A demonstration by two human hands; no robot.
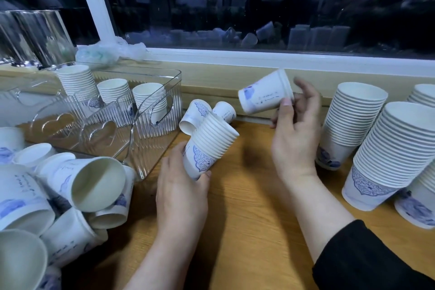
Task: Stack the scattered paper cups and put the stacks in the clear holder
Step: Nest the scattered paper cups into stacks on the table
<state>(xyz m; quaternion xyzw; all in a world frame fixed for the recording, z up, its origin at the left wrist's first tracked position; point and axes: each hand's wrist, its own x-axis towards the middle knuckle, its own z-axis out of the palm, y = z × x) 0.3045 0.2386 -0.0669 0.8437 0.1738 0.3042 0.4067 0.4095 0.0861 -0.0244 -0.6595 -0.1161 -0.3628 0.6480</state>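
White paper, printed in blue, fills both grips: the left hand (182, 192) curls round the base of a short tilted stack of nested paper cups (209, 146), while the right hand (294, 134) pinches the rim of a single sideways paper cup (264, 95) held above the wooden desk (247, 207). Left of them stands the clear ribbed plastic holder (131, 113) with three stacks inside, loose cups (70, 190) heaped in front of it and two lying beside it. Tall finished stacks (353, 122) stand at the right.

White paper cups with blue print (21, 195) and the rightmost white paper cup stack (423, 200) are cropped by frame edges.
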